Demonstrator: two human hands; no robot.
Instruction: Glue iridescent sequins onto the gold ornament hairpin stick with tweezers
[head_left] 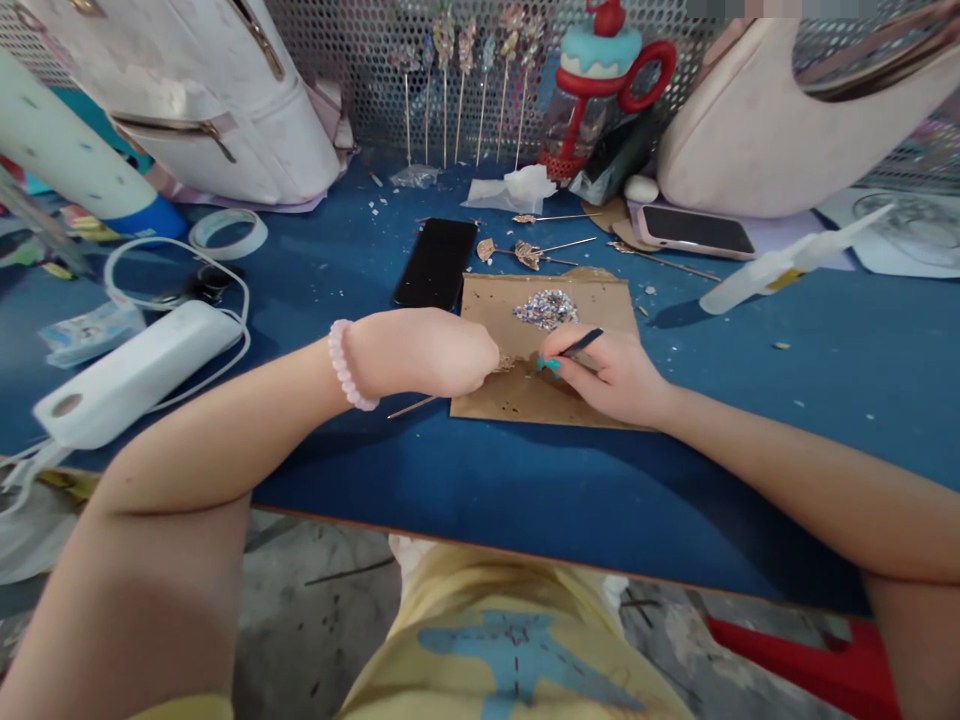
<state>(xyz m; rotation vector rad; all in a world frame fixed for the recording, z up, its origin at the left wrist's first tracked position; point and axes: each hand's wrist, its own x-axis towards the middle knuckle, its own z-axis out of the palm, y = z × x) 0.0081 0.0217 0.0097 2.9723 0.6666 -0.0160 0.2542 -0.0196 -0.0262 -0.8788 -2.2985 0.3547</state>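
Note:
My left hand point(431, 352), with a pink bead bracelet at its wrist, is closed around a gold hairpin stick point(411, 407). The stick's thin shaft sticks out below the hand, and its gold openwork ornament point(505, 363) shows past the fingers over a piece of brown cardboard point(480, 405). Pinched in my right hand point(611, 375) is a slim black tool point(583, 342), too little of it showing to tell whether it is tweezers or a pen. Its tip points down near the ornament. Just beyond both hands lies a pile of small shiny rhinestones point(547, 309) on the cardboard.
A black phone point(437, 263) lies behind my left hand. More gold hairpin sticks point(529, 254) rest beyond the cardboard. At right a glue bottle point(787, 268) stands tilted. A white power strip point(135, 375) and tape roll point(229, 234) are at left; bags line the mesh partition.

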